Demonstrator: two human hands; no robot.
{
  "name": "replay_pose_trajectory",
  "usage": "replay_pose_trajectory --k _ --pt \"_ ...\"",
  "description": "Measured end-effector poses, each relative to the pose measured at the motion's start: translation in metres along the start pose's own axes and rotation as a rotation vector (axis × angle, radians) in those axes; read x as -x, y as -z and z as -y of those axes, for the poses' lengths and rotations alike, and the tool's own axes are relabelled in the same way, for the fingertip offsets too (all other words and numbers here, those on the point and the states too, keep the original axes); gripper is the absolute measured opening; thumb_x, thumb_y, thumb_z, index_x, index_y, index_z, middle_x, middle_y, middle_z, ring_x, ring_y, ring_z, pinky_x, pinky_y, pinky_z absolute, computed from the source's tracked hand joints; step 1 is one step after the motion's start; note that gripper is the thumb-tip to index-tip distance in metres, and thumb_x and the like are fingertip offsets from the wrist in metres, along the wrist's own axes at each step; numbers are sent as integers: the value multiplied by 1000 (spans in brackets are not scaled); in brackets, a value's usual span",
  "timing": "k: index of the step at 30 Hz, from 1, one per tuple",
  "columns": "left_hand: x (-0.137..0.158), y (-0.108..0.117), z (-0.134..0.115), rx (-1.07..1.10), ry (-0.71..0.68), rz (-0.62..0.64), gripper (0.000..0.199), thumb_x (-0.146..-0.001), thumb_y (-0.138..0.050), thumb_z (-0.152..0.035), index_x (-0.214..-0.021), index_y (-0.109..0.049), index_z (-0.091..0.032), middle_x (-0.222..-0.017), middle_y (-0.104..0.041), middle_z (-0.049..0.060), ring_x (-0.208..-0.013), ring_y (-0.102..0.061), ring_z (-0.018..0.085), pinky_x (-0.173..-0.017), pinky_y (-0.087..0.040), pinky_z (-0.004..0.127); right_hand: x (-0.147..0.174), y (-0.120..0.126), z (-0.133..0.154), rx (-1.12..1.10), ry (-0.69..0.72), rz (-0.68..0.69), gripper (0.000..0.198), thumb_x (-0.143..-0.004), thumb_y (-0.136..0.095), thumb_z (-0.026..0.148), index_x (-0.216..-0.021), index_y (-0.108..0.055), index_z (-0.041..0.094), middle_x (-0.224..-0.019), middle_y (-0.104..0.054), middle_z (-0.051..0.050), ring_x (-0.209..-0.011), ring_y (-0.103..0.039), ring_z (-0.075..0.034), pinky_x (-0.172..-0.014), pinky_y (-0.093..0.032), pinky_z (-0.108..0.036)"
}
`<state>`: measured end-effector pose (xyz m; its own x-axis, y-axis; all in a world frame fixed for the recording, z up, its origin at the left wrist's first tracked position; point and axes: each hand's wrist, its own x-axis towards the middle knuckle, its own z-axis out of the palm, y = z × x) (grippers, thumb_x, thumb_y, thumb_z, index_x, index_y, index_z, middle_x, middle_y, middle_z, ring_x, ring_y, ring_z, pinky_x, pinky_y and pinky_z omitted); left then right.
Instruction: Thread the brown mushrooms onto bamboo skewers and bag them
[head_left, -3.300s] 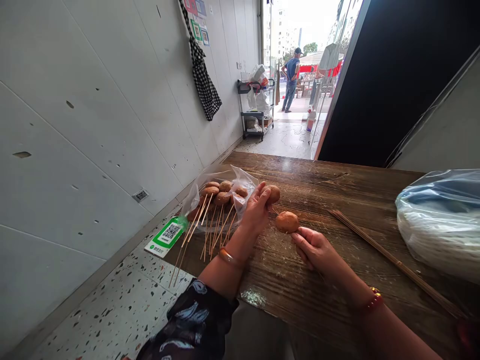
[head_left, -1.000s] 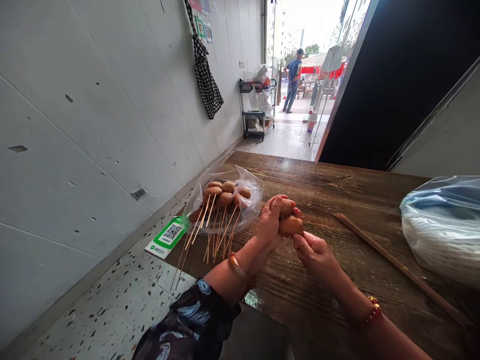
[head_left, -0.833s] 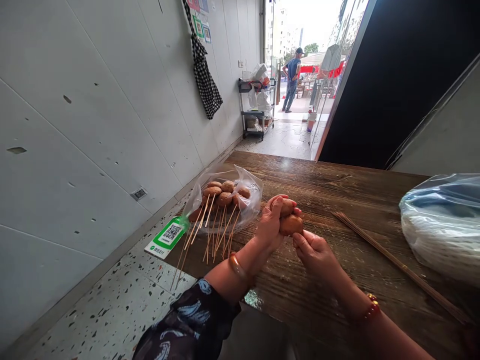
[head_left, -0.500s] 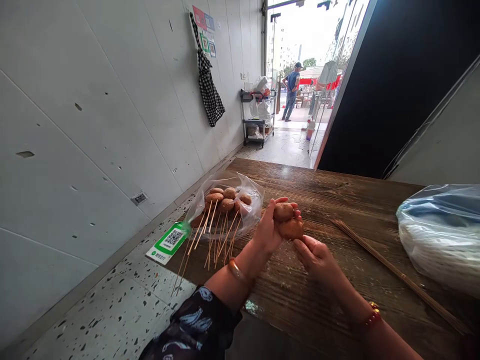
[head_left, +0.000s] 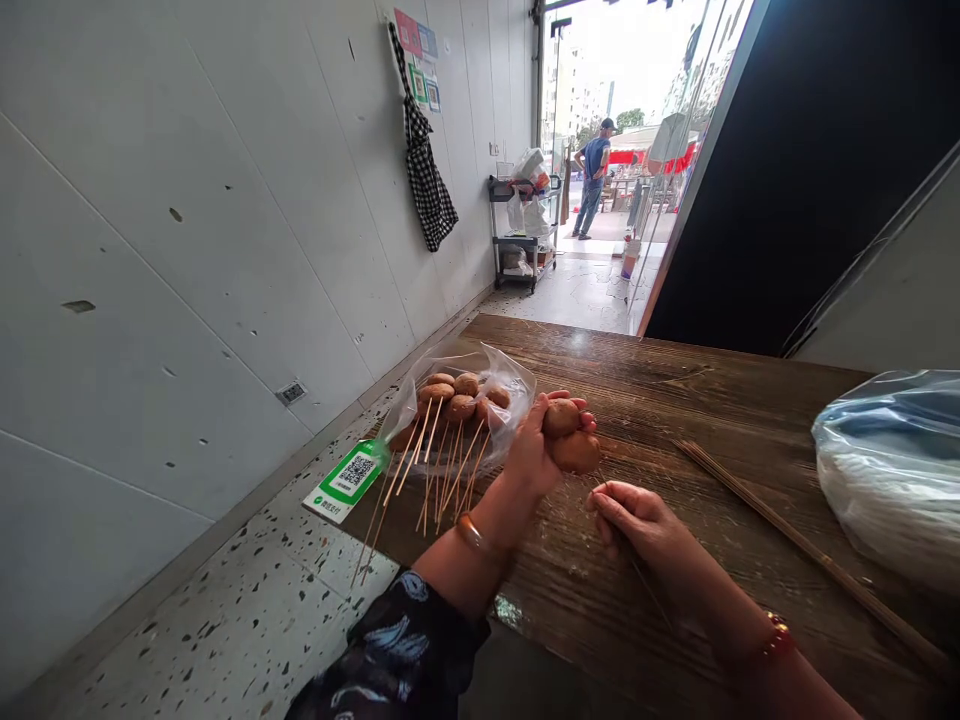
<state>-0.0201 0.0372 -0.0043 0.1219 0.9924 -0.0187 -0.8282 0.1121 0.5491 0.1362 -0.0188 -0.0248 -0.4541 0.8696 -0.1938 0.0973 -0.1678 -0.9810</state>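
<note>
Two brown, rounded food pieces (head_left: 576, 453) lie one above the other in my left hand (head_left: 532, 450), its fingers curled behind them. My right hand (head_left: 634, 512), just below and to the right, pinches a thin bamboo skewer (head_left: 652, 590). The skewer's upper end runs up to the lower piece; how deep it sits inside is hidden. Left of my hands, a clear plastic bag (head_left: 514, 372) holds several similar brown pieces (head_left: 459, 407) on skewers, with bare sticks (head_left: 442, 470) poking out toward me.
A bundle of skewers (head_left: 780, 530) lies across the wooden table (head_left: 600, 365) on the right, beside a clear bag of white items (head_left: 885, 480). A green-and-white QR card (head_left: 349, 478) sits at the left edge. Beyond are a cart (head_left: 525, 240) and a standing person (head_left: 592, 178).
My right hand has slid down along the skewer, away from the brown pieces, so a stretch of stick now shows between. My left hand keeps its hold. The camera view has shifted slightly.
</note>
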Motion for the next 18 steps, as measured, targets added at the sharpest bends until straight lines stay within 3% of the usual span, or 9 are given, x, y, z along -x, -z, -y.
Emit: replay_pose_trajectory --k 5,10,18 --pt "-1 -2 3 -103 -78 0 32 -78 -71 -40 -97 -58 -17 -100 -69 8 -80 -67 17 -77 -52 34 -1 -5 0 -87 3 -54 45 -76 -64 62 -86 -58 19 -51 -40 8 -41 -28 -6 -40 -19 -22" --pt "0 -6 8 -151 -107 -2 36 -75 -74 -39 -96 -56 -18 -88 -67 4 -73 -66 17 -70 -52 33 -6 -6 -13 -139 66 -123 43 -75 -66 60 -82 -59 18 -51 -36 8 -47 -29 -8 -43 -20 -23" --pt "1 -6 12 -124 -137 -27 40 -72 -77 -39 -98 -55 -19 -84 -67 2 -71 -65 16 -71 -53 34 -8 -7 -21 -203 76 -120 37 -78 -67 54 -77 -55 19 -51 -34 8 -47 -24 -7 -43 -17 -23"
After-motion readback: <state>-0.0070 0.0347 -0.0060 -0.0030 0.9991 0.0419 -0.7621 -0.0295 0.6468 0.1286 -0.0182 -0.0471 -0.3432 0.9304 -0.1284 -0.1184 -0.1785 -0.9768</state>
